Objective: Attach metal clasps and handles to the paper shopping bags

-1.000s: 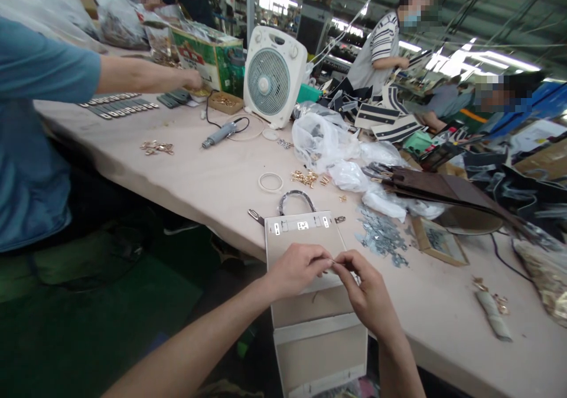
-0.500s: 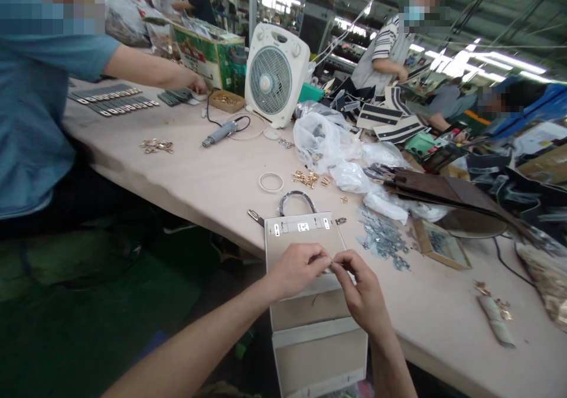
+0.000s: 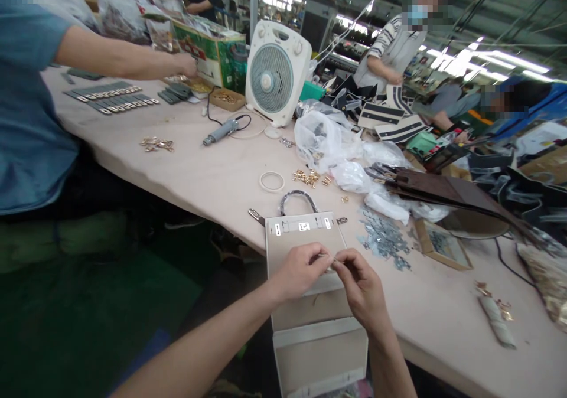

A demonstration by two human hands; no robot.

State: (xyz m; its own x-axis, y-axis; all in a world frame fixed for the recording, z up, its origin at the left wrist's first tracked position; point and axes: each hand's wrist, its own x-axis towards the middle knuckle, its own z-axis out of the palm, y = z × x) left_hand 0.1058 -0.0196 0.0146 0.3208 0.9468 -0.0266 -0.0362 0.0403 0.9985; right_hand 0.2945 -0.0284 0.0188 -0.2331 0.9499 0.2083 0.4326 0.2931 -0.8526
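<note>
A beige leather bag panel (image 3: 305,235) with small metal fittings along its top hangs over the table's near edge. Both my hands meet above its middle. My left hand (image 3: 299,271) is closed in a pinch, and my right hand (image 3: 361,289) pinches too, fingertips touching at a tiny metal piece (image 3: 332,262) that is too small to name. A dark curved handle (image 3: 296,197) lies just beyond the panel.
A pile of grey metal plates (image 3: 383,238), gold fittings (image 3: 308,178), a white ring (image 3: 271,181), plastic bags (image 3: 325,141), a white fan (image 3: 274,73) and a grey power tool (image 3: 220,132) lie on the pink table (image 3: 199,173). A person in blue (image 3: 31,114) reaches across at left.
My hands stay pinched together over the panel, almost unmoved. The person in blue at left has shifted their reaching arm slightly along the far table.
</note>
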